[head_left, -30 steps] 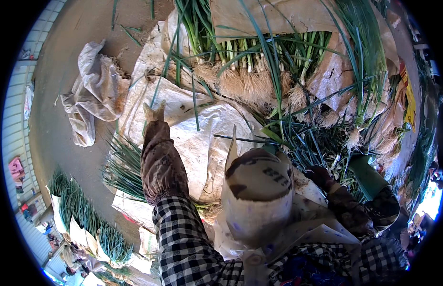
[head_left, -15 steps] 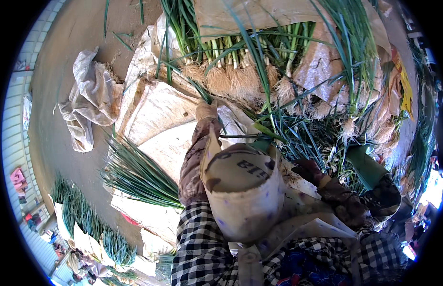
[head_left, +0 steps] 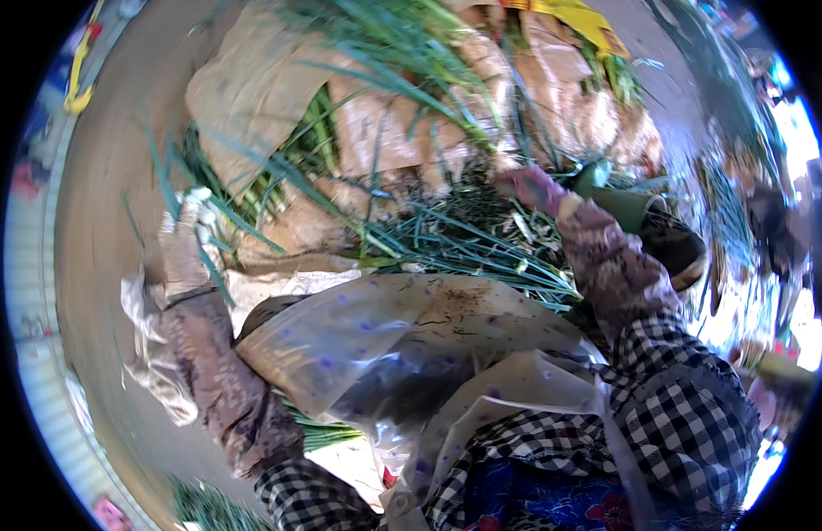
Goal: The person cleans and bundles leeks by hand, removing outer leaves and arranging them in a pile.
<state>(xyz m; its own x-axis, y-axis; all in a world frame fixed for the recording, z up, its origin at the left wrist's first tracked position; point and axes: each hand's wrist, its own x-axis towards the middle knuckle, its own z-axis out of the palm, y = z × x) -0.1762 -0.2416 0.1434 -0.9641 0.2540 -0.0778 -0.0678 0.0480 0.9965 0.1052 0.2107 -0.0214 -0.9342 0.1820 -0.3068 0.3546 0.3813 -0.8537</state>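
My left hand (head_left: 188,232), in a pale glove, is out at the far left. Its fingers are closed around a few green onion leaves (head_left: 172,190) that stick out above and below it; motion blurs them. My right hand (head_left: 533,188), right of centre, closes at the root end of long green onions (head_left: 455,102), their leaves reaching up and to the left. Loose green leaves and trimmings (head_left: 482,234) lie heaped just below and left of this hand. Clear spotted plastic, an apron (head_left: 411,327), covers my lap.
Wrapped bundles of green onions (head_left: 380,133) with brown sheets stand ahead, more with tan roots (head_left: 552,84) at far right. A crumpled white sack (head_left: 158,372) lies beside my left forearm. A green boot (head_left: 619,208) is by my right forearm. More green onions (head_left: 212,504) are at lower left.
The view has turned to the right. My left hand has swung out to the left, away from the white sheets. My right hand has come up into sight with green onions.
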